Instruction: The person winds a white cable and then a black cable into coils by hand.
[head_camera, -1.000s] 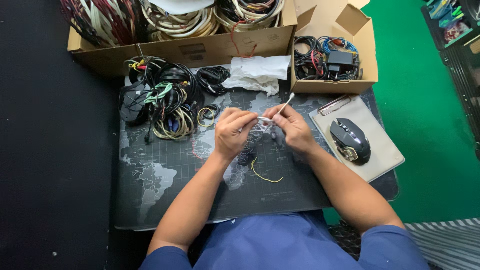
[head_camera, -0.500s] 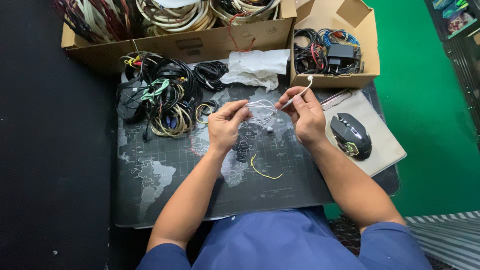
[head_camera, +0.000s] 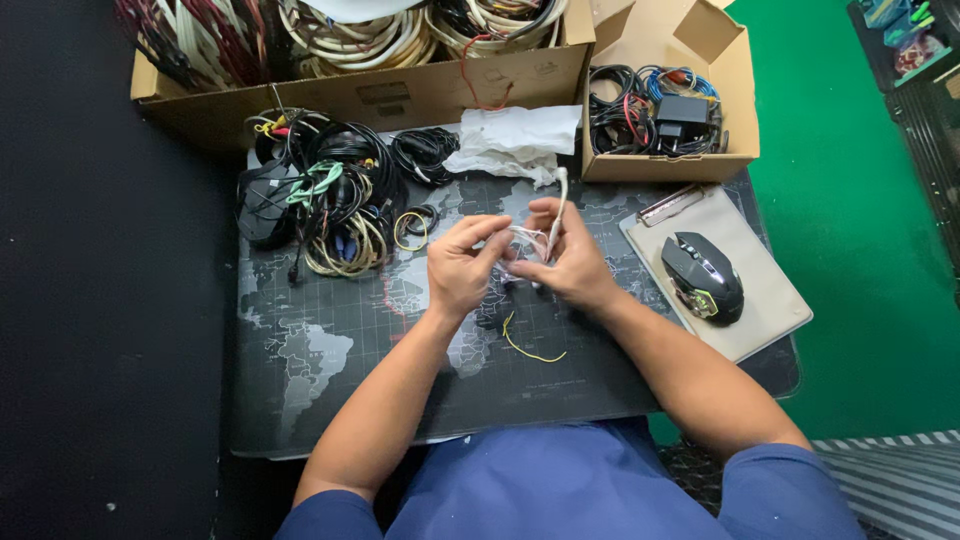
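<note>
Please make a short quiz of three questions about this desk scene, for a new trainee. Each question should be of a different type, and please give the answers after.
1. True or false: the left hand and the right hand both hold the thin white cable.
2. What lies on the grey pad to the person's right?
A. a black computer mouse
B. a pair of scissors
C. a roll of tape
3. Fill in: the loose piece of wire on the desk mat, just below the hands, is ____ in colour.

Key:
1. True
2. A: the black computer mouse
3. yellow
</note>
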